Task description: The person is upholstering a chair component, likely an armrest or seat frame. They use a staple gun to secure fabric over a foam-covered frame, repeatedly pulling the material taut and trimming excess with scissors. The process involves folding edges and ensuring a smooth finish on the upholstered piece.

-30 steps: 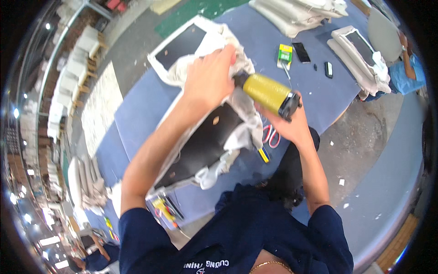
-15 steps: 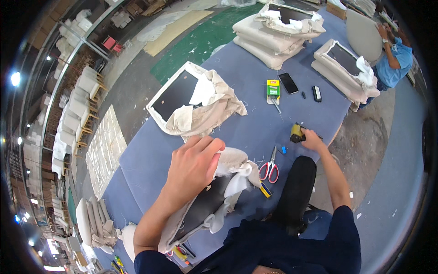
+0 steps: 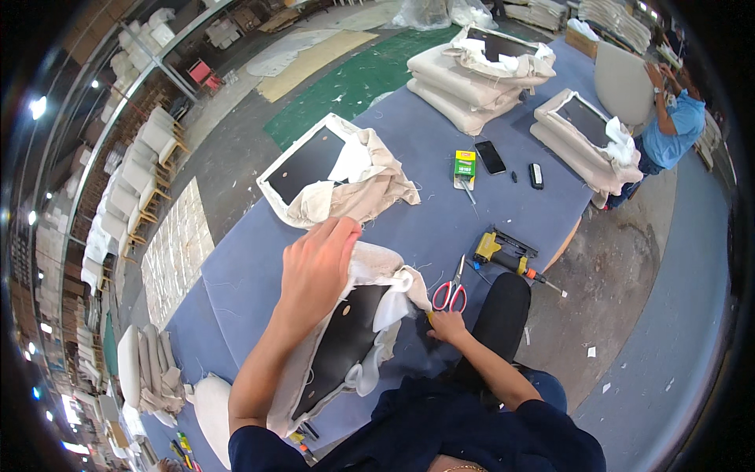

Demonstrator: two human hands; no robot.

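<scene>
A seat panel (image 3: 346, 342) with a black underside and loose cream fabric (image 3: 377, 263) lies on the blue table (image 3: 472, 220) in front of me. My left hand (image 3: 314, 267) lies flat on the fabric at the panel's far edge, fingers stretched out. My right hand (image 3: 447, 324) rests at the table's near edge, just below the red-handled scissors (image 3: 451, 295), over a small yellow tool (image 3: 429, 315); whether it grips it is unclear. A yellow and black staple gun (image 3: 503, 250) lies on the table to the right, apart from both hands.
A second fabric-wrapped panel (image 3: 330, 169) lies further back. Stacked cream cushions (image 3: 472, 79) and another panel (image 3: 586, 130) sit at the far end. A green and yellow box (image 3: 465, 167), a phone (image 3: 490, 156) and a small black object (image 3: 535, 175) lie mid-table. A person in blue (image 3: 672, 118) works at far right.
One second ago my right hand held the staple gun at the panel. It set the gun down to the right, then came back to the table edge by the scissors. My left hand stays on the fabric.
</scene>
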